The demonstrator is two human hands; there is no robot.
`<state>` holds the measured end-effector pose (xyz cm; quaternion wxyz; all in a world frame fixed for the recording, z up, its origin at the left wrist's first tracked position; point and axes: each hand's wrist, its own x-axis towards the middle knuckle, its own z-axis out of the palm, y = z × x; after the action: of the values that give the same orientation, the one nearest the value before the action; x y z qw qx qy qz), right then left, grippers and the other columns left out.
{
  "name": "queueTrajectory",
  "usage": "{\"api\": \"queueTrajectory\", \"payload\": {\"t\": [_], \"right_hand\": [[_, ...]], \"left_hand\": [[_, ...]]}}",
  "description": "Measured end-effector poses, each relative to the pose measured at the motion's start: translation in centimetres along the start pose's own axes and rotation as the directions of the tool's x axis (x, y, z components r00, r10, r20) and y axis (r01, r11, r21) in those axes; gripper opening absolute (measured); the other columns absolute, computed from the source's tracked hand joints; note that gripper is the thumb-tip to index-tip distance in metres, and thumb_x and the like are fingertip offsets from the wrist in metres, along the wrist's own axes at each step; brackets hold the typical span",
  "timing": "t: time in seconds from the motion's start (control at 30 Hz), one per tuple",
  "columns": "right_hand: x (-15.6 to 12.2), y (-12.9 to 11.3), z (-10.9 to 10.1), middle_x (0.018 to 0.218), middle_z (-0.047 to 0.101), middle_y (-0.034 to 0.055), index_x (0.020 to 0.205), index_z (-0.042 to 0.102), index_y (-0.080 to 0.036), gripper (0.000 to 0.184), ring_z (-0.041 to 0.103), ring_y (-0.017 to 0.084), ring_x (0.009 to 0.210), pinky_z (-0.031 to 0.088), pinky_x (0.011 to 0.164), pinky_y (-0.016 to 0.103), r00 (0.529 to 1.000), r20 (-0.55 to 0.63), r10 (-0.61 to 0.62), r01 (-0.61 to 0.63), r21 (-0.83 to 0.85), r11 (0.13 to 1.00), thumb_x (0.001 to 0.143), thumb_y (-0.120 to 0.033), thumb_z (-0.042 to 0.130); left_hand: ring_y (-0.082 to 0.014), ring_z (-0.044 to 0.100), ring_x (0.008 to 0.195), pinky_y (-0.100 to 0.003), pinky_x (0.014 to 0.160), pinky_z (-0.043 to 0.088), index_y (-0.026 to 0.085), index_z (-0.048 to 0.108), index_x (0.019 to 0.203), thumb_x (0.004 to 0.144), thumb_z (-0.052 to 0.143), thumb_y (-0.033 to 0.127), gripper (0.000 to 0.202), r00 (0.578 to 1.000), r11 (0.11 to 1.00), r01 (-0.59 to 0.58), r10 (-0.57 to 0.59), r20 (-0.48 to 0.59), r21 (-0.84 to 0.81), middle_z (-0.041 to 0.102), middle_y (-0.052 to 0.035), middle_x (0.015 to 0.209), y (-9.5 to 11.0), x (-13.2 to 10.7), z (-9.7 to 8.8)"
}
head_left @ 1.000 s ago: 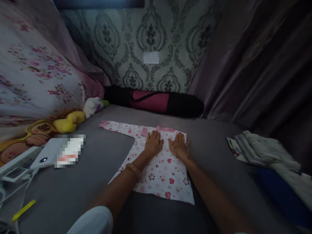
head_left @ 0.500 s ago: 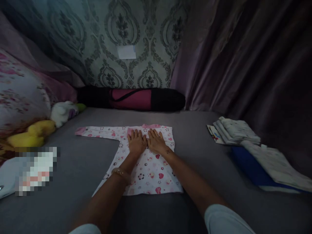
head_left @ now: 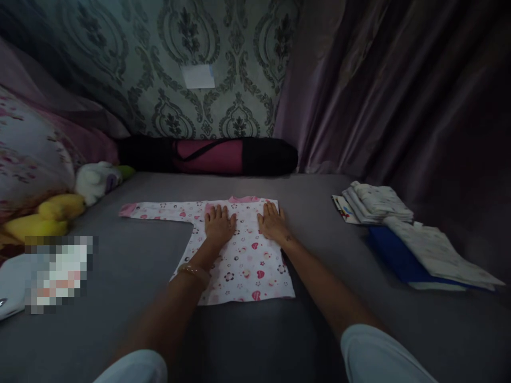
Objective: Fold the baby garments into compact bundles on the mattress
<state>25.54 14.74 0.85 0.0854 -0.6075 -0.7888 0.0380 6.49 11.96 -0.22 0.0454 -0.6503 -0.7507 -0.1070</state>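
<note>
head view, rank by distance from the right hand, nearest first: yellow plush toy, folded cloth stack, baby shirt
1. baby shirt, directly under the right hand, touched.
2. folded cloth stack, off to the right.
3. yellow plush toy, far left.

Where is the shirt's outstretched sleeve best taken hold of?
Probably at its pink cuff, pinched from the left. The sleeve lies flat and straight, the cuff its free end with bare bed around it. The left hand, flat on the shirt, is the nearer one.
</note>
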Motion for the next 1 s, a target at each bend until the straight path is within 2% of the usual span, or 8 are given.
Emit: {"api": "queueTrajectory", "payload": {"t": [0.13,0.33,0.53,0.67,0.83,1.0], "right_hand": [[-0.4,1.5,-0.7,0.155,0.019,0.0121,0.146,0.026,-0.005,0.062,0.012,0.024,0.143,0.008,0.114,0.047,0.998,0.043,-0.033,0.033,0.016,0.999,0.096,-0.04,0.018],[-0.6,2.9,-1.3,0.157,0.014,0.0092,0.149,0.021,-0.007,0.063,0.01,0.023,0.144,0.012,0.114,0.041,0.991,0.122,-0.059,0.054,0.041,0.998,0.096,-0.041,0.016],[-0.4,3.0,-0.9,0.156,0.017,0.0098,0.148,0.023,-0.005,0.063,0.011,0.025,0.143,0.013,0.114,0.042,0.993,0.095,-0.068,0.066,0.02,0.998,0.095,-0.039,0.019],[-0.1,3.2,-0.3,0.156,0.019,0.0102,0.147,0.024,-0.005,0.063,0.013,0.025,0.143,0.015,0.114,0.042,0.995,0.073,-0.075,0.076,-0.008,0.997,0.095,-0.039,0.019],[0.1,3.4,0.1,0.156,0.02,0.01,0.147,0.026,-0.006,0.062,0.015,0.025,0.143,0.015,0.114,0.042,0.996,0.049,-0.077,0.078,-0.035,0.996,0.096,-0.039,0.019],[0.1,3.4,-0.1,0.156,0.019,0.0106,0.148,0.024,-0.006,0.062,0.014,0.025,0.143,0.015,0.114,0.041,0.994,0.08,-0.069,0.072,-0.041,0.997,0.096,-0.038,0.018]], "left_hand": [[-0.0322,0.026,0.139,-0.045,0.112,0.019,0.012,0.038,0.142,0.093,0.023,0.052,0.065,0.996,0.996,-0.085,0.085,0.034,-0.008,0.034,-0.0134,0.15,-1.4,-0.2,-0.4],[-0.0328,0.022,0.141,-0.051,0.112,0.014,0.015,0.035,0.144,0.092,0.025,0.053,0.065,0.989,0.994,-0.109,0.112,0.098,-0.032,0.031,-0.0123,0.152,-2.3,-0.1,-0.6],[-0.0284,0.024,0.14,-0.044,0.112,0.018,0.018,0.039,0.142,0.092,0.027,0.055,0.064,0.991,0.992,-0.121,0.123,0.051,-0.036,0.03,-0.0124,0.152,-2.9,-0.1,-0.6],[-0.0269,0.027,0.139,-0.044,0.111,0.021,0.02,0.043,0.14,0.096,0.02,0.047,0.056,0.997,0.996,-0.071,0.072,0.015,-0.049,0.03,-0.0132,0.152,-2.9,-0.1,-0.2],[-0.0265,0.028,0.139,-0.043,0.111,0.021,0.009,0.039,0.141,0.094,0.026,0.042,0.059,1.0,0.999,-0.028,0.028,-0.011,-0.046,0.033,-0.0177,0.15,-2.8,0.2,0.1],[-0.0304,0.032,0.136,-0.045,0.108,0.024,0.008,0.042,0.137,0.091,0.03,0.043,0.059,0.999,0.998,-0.041,0.041,0.001,-0.04,0.037,-0.0192,0.147,-2.6,0.3,-0.7]]}}
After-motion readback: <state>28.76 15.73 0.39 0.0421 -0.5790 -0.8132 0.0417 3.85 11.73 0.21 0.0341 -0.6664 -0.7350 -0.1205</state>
